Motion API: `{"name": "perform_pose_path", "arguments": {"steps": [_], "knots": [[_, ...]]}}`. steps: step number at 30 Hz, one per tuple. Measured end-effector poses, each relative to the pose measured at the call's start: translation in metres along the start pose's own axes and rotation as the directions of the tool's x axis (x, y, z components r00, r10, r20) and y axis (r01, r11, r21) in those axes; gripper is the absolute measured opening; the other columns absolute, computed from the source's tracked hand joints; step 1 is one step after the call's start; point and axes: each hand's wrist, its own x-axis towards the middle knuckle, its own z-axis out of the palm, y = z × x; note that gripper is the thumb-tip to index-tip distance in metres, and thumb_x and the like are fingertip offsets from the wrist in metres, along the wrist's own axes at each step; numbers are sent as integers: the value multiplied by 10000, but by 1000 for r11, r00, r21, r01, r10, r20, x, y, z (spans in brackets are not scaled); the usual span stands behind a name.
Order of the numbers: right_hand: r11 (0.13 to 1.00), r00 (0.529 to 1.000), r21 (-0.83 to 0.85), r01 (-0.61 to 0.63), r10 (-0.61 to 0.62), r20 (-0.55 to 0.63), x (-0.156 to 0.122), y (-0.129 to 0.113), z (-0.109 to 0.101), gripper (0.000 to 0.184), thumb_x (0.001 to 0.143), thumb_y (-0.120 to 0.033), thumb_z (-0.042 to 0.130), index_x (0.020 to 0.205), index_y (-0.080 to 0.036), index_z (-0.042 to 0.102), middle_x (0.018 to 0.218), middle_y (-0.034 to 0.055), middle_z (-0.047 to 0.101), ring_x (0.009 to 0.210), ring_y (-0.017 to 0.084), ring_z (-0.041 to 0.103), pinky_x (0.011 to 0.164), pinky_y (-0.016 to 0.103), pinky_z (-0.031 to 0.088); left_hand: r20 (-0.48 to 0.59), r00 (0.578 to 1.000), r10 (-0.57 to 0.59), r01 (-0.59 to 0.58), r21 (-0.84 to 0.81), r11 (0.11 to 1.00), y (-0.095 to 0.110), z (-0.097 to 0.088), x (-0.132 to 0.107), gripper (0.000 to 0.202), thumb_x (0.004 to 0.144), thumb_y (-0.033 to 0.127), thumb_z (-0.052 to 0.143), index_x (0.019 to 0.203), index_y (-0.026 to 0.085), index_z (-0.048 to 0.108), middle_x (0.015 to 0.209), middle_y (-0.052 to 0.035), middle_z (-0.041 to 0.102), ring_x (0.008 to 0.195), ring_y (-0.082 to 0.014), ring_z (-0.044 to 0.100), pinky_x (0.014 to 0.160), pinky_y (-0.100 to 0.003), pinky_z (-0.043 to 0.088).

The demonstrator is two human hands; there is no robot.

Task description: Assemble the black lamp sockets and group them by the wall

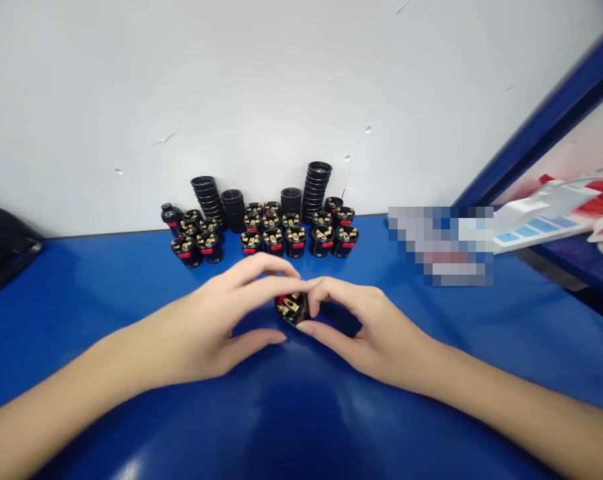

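Note:
A black electrical connector (292, 308) with brass terminals and a red part is low over the blue table, between my hands. My right hand (364, 320) pinches its right side between thumb and bent fingers. Around its left side arches my left hand (216, 313), thumb apart from the connector and fingers stretched across its far top edge. The left fingertips hide part of the connector, so whether they press on it is unclear. Beyond my hands stand several similar connectors (296, 241) in rows, their brass terminals facing up and red tabs facing me.
Behind the rows stand a left stack (206, 197) and a right stack (317, 190) of black ribbed rings or caps, against a white wall (261, 80). A power strip (541, 223) and a blurred-out patch (441, 247) are at right. Dark fabric (6, 247) lies far left.

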Motion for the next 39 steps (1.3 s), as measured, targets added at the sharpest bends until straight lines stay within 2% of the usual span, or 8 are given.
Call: {"name": "perform_pose_path", "arguments": {"steps": [6, 10, 16, 19, 23, 28, 35, 39], "knots": [[1000, 997, -12, -10, 11, 76, 3, -3, -1, 73, 1039, -170, 646, 1025, -241, 633, 1055, 22, 781, 924, 167, 747, 859, 293, 580, -60, 997, 41, -33, 131, 991, -2, 13, -10, 387, 1092, 196, 553, 1471, 272, 533, 1357, -105, 628, 1171, -201, 688, 959, -295, 613], [1000, 995, -2, 5, -5, 103, 3, -2, -1, 65, 1041, -178, 642, 1023, -239, 655, 1302, 85, 774, 1199, 211, 748, 1036, 343, 577, -98, 994, 42, -8, 326, 945, -2, 8, -14, 303, 1087, 282, 580, 1379, 203, 576, 1224, -125, 665, 1018, -232, 703, 842, -356, 619], [999, 994, -29, 22, -19, 104, 1, -2, 0, 94, 1024, -172, 656, 1094, -234, 657, 1308, 91, 769, 1185, 204, 752, 1026, 336, 594, -162, 987, 11, 88, 589, 803, -10, -1, -15, 279, 1079, 403, 557, 1139, 164, 688, 1013, -136, 703, 930, -309, 678, 817, -487, 598], [999, 994, -34, 25, -21, 109, 1, -3, 0, 81, 1026, -172, 652, 1088, -226, 657, 1296, 94, 765, 1182, 197, 748, 1034, 327, 587, -172, 985, -3, 123, 691, 713, -21, -7, -16, 403, 1056, 484, 577, 1224, 135, 690, 1113, -186, 722, 1013, -384, 678, 870, -571, 567], [999, 993, -51, 15, -9, 120, 0, -1, 0, 86, 1035, -187, 650, 1113, -220, 666, 1299, 99, 755, 1234, 201, 720, 1077, 340, 566, -100, 995, 6, 60, 642, 764, -34, -16, -20, 411, 1057, 398, 592, 1383, 154, 640, 1322, -177, 694, 1154, -379, 658, 948, -548, 544], [998, 992, -62, 8, 0, 128, -1, 1, 0, 120, 1035, -191, 654, 1148, -228, 669, 1312, 99, 744, 1245, 211, 706, 1086, 370, 570, -108, 994, -25, 90, 647, 757, -41, -22, -19, 302, 1055, 275, 546, 1296, 220, 720, 1236, -127, 747, 1107, -375, 672, 884, -541, 528], [999, 991, -53, 8, -1, 131, 0, -2, -1, 144, 1027, -177, 666, 1149, -253, 665, 1306, 95, 750, 1221, 233, 720, 1044, 402, 606, -130, 991, -28, 124, 820, 558, -52, -21, -9, 303, 1039, 213, 538, 1277, 231, 725, 1248, -139, 754, 1169, -402, 644, 911, -575, 509], [998, 991, -59, 6, 1, 133, 0, -3, -2, 140, 1029, -172, 660, 1150, -243, 665, 1298, 94, 748, 1207, 220, 717, 1046, 380, 600, -155, 987, -50, 159, 841, 518, -61, -21, -1, 300, 1051, 226, 509, 1258, 208, 726, 1272, -145, 734, 1160, -404, 637, 913, -577, 506]]}}
